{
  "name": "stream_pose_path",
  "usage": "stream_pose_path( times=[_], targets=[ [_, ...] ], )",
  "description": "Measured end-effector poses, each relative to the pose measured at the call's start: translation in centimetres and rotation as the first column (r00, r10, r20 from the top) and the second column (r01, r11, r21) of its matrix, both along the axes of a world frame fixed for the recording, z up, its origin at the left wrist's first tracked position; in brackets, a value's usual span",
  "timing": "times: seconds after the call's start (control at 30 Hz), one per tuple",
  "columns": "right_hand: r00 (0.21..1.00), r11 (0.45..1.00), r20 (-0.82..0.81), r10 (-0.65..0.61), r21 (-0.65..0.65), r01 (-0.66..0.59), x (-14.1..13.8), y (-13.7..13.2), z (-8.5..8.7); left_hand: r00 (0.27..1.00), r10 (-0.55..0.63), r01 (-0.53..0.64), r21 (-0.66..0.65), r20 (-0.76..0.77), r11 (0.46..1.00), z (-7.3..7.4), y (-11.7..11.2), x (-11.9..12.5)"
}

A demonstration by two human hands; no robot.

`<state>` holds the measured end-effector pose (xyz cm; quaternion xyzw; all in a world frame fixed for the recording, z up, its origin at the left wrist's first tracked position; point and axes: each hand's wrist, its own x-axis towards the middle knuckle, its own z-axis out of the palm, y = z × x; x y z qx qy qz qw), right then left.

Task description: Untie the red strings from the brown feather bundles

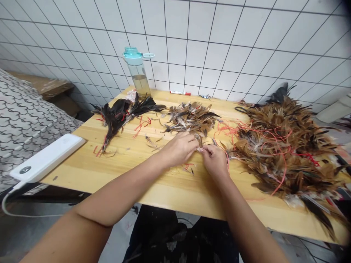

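Note:
Over the middle of the wooden table (164,193), my left hand (179,148) and my right hand (217,160) meet with closed fingertips. Between them they pinch the pale base of a brown feather (199,139); the fingers hide part of it, so whether it is one feather or several I cannot tell. Just beyond my hands lies a loose heap of brown and white feathers (192,117). Red strings (227,129) run beside my right hand toward a large pile of brown feathers (287,124). Small red scraps (188,167) lie beneath my hands.
Bundles of black feathers (117,117) lie at the left. Behind them stands a water bottle (139,75) with a turquoise lid. A red-and-white marker (180,93) rests along the tiled wall (186,51). A white power bank (49,157) with a cable sits at the left edge.

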<state>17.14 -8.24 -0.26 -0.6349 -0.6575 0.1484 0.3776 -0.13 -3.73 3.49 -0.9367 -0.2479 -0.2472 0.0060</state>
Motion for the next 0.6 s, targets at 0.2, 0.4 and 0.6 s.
stream_pose_path(
  times=[0.2, 0.4, 0.6],
  targets=[
    [0.984, 0.999, -0.178, 0.017, -0.036, -0.024, -0.1, 0.1, 0.2, 1.000, -0.006, 0.006, 0.006, 0.010, 1.000, 0.0, 0.1, 0.1],
    [0.951, 0.995, -0.302, 0.062, -0.057, -0.083, -0.3, 0.0, 0.2, 0.999, -0.035, 0.036, -0.024, 0.027, 0.999, 0.1, 0.0, 0.2],
    [0.846, 0.990, -0.532, -0.038, -0.132, -0.039, 0.4, -0.8, 1.0, 0.979, 0.090, -0.094, 0.012, 0.185, 0.996, 0.3, 0.3, -0.3]
  ],
)
